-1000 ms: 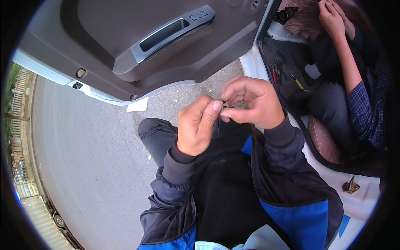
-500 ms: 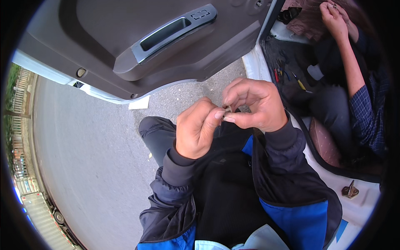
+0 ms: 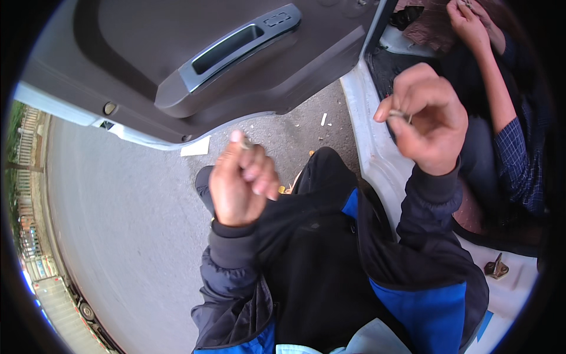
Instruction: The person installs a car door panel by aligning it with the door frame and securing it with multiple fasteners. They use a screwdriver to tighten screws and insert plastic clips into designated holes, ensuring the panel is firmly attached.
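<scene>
The left hand [image 3: 237, 183] is hovering before a vehicle door [image 3: 132, 50], the right hand [image 3: 435, 121] to its right. Farther right, a co-worker [image 3: 512, 141] is sitting; paper [image 3: 196, 147] is lying by the door's lower edge.

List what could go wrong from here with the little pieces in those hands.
1. The small object in the left hand could slip; it may be hard to find on the pavement, where pale scraps lie.
2. The right hand holds a small grey piece near the white door sill, so a drop might send it inside.
3. Another person's forearm shows just beyond the right hand, so a wide swing could perhaps bump it.
</scene>
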Available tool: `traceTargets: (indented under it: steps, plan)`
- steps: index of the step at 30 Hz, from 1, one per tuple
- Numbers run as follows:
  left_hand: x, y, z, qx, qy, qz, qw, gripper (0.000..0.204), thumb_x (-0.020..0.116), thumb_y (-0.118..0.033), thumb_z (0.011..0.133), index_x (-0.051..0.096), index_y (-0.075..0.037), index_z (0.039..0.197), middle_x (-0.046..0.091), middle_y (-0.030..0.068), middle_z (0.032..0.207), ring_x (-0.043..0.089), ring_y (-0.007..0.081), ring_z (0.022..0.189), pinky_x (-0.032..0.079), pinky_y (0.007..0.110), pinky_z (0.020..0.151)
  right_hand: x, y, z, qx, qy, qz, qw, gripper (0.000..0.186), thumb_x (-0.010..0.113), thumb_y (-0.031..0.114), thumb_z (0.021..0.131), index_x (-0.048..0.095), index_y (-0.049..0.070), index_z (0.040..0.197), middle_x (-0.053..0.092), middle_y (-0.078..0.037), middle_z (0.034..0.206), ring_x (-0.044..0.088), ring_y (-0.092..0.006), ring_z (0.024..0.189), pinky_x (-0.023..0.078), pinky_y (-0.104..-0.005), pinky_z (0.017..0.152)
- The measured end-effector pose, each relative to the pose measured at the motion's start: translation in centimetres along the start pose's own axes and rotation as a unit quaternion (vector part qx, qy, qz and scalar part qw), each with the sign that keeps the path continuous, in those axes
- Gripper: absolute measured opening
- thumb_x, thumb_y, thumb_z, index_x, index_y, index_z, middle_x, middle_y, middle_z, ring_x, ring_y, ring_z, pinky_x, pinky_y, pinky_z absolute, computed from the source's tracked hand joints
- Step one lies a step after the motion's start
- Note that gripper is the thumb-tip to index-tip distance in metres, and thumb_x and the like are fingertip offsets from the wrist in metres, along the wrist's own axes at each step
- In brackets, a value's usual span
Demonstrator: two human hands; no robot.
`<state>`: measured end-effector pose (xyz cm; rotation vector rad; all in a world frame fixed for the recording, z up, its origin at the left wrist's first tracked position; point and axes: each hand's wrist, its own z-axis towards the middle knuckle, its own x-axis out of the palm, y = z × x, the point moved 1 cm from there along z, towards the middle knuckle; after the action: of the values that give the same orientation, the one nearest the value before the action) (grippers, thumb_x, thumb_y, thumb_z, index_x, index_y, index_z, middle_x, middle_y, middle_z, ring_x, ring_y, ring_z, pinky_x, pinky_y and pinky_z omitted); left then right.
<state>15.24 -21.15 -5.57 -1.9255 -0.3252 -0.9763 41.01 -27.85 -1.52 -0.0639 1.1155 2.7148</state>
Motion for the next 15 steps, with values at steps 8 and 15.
traceTargets:
  steps: [8, 15]
  plan:
    - [0.4, 3.4, 1.6, 0.031, 0.135, 0.106, 0.985, 0.053, 0.033, -0.048, 0.113, 0.036, -0.011, 0.075, 0.034, 0.0013, 0.06, 0.038, 0.0143, 0.042, 0.042, 0.03, 0.041, 4.5, -5.7, -4.2, 0.36, -0.039, 0.462, 0.81, 0.027, 0.064, 0.008, 0.091, 0.057, -0.001, 0.116, 0.055, -0.014, 0.112, 0.057, -0.0141, 0.084, 0.04, -0.0204, 0.05]
    - [2.0, 4.5, 1.6, 0.046, -0.046, 0.244, 0.968, 0.045, 0.045, -0.043, 0.11, 0.06, -0.004, 0.092, 0.051, 0.0009, 0.068, 0.046, 0.009, 0.059, 0.038, 0.027, 0.054, 7.0, -3.2, -3.7, 0.347, -0.014, 0.281, 0.895, 0.017, 0.069, 0.01, 0.099, 0.062, -0.003, 0.107, 0.068, -0.008, 0.088, 0.067, -0.0126, 0.071, 0.056, -0.0286, 0.065]
